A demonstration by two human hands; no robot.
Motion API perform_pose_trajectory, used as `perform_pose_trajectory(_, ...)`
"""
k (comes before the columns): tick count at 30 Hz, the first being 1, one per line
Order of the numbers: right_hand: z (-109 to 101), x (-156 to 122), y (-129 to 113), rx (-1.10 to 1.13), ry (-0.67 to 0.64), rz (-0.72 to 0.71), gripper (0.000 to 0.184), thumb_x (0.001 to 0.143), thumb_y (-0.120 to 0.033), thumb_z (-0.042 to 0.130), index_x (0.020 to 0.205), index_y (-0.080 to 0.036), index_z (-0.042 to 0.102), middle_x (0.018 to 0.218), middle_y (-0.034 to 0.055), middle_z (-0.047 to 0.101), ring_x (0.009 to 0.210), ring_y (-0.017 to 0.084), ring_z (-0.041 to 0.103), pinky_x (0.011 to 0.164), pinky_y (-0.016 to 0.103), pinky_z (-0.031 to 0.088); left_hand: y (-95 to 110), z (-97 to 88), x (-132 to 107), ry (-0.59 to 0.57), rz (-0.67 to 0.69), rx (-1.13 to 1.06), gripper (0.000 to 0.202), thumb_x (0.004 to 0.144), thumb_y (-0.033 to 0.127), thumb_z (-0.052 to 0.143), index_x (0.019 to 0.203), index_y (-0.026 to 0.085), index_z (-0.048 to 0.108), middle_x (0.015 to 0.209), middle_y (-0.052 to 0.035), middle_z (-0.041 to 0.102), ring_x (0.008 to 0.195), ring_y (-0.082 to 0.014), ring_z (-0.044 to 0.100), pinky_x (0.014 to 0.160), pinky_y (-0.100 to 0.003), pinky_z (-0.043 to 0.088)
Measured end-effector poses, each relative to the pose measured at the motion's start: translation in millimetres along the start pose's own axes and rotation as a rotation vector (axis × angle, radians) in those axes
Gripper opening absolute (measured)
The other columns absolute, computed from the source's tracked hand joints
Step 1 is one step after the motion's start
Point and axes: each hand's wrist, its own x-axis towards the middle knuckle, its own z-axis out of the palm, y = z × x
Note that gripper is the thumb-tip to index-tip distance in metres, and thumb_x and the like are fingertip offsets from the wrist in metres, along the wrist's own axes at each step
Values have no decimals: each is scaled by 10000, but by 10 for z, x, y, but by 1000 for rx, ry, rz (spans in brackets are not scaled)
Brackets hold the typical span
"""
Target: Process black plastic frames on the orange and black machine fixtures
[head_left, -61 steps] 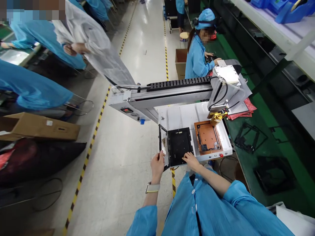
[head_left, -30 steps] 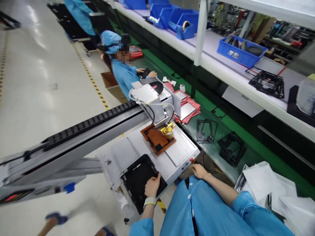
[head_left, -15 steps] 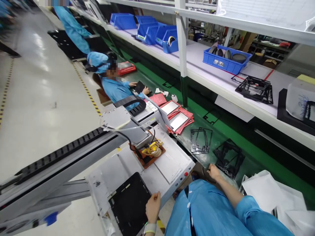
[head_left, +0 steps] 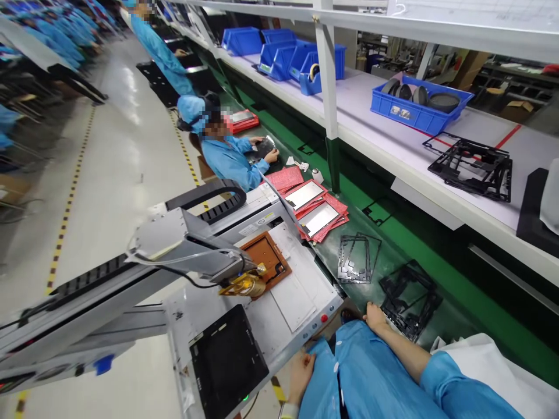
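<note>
My left hand [head_left: 302, 372] hangs in front of my blue smock beside the front edge of the white machine bed [head_left: 292, 302], its fingers curled, nothing visible in them. My right hand [head_left: 376, 319] is closed against the edge of the green bench [head_left: 362, 297], next to a pile of black plastic frames [head_left: 410, 297]; nothing shows in it. On the machine bed lies a dark tablet-like panel [head_left: 229, 361]. Behind it, a brown fixture [head_left: 266, 262] sits near the machine's gantry head [head_left: 179, 233], whose gold-coloured nozzle part [head_left: 244, 285] hangs over the fixture's near-left side.
Thin black frames [head_left: 358, 259] and silver screens on red bubble wrap [head_left: 321, 218] lie on the bench. A co-worker [head_left: 231, 148] in blue sits beyond. Blue bins [head_left: 279, 55], a blue basket [head_left: 419, 107] and more black frames [head_left: 471, 166] stand on the shelf. White sheeting [head_left: 493, 361] lies at right.
The gantry head has moved left, uncovering much of the brown fixture. My left hand has drawn back from beside the panel toward my body. My right hand stays at the bench edge.
</note>
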Motion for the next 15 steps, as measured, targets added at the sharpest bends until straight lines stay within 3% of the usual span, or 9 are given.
perform_pose_trajectory(6, 35, 1, 32, 0, -49, -5, 250, 759, -131, 715, 960, -249, 625, 1012, 126, 780, 1021, 383, 810, 869, 468, 633, -164, 142, 48, 3, 9, -3, 693, 655, 1056, 355, 521, 377, 383, 670, -141, 617, 841, -437, 703, 864, -597, 554)
perform_pose_trajectory(15, 54, 16, 16, 2, -163, 67, 326, 869, -142, 720, 1181, -154, 626, 1209, 194, 754, 1154, 346, 761, 979, 373, 566, -577, 158, 213, 42, -39, 54, 673, 666, 978, 373, 558, 313, 355, 619, -57, 526, 778, -365, 647, 842, -551, 557)
